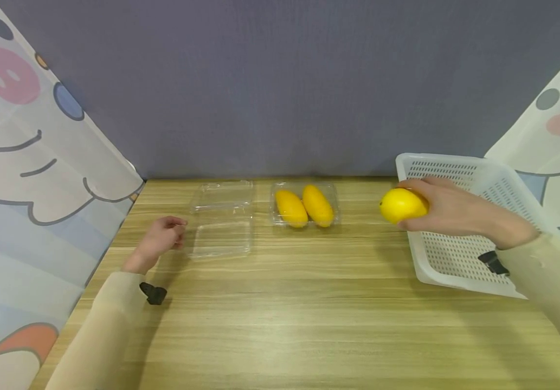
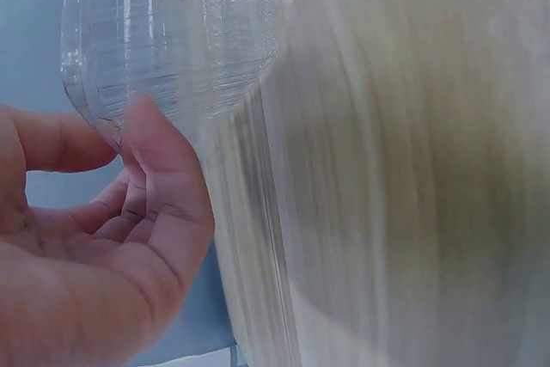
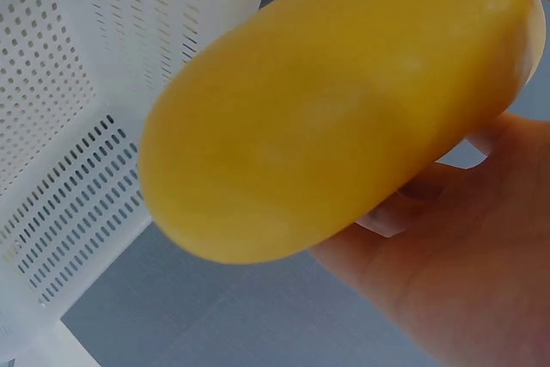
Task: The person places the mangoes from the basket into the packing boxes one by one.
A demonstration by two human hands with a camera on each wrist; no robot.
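A yellow mango [image 1: 400,205] is gripped by my right hand [image 1: 450,208], held up at the left side of the white basket. The right wrist view shows the mango [image 3: 326,118] close up, its smooth end pointing out of the fingers. My left hand [image 1: 160,238] is at the left edge of a clear plastic clamshell box [image 1: 223,237], which lies unfolded on the table. In the left wrist view, thumb and forefinger pinch the corner of that box [image 2: 185,49]. Two mangoes, one on the left [image 1: 291,208] and one on the right [image 1: 317,206], lie side by side in another clear box [image 1: 336,218].
The white perforated basket [image 1: 423,265] stands on the right of the wooden table [image 1: 280,314], partly covered by my right forearm. A grey panel [image 1: 270,92] rises behind the table. Printed cloth hangs at the left [image 1: 40,179] and right.
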